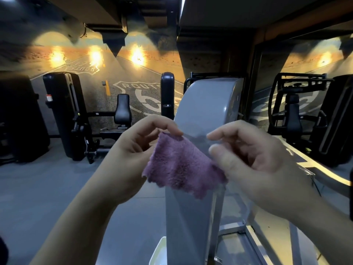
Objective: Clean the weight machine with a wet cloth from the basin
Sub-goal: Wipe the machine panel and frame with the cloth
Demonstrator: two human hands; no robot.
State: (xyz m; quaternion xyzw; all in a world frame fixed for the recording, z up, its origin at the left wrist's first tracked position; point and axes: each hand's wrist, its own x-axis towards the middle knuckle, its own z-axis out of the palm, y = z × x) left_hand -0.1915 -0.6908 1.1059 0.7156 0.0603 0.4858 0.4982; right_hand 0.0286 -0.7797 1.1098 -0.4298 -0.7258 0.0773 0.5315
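My left hand (137,150) pinches a corner of the soft, floppy, light cloth (177,165) in front of the weight machine (206,104); I cannot tell if my right hand (248,157) grips it.

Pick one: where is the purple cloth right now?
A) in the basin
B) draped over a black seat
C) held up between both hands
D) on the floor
C: the left hand pinches the purple cloth by a top corner and the right hand grips its other edge, in front of the grey weight machine.
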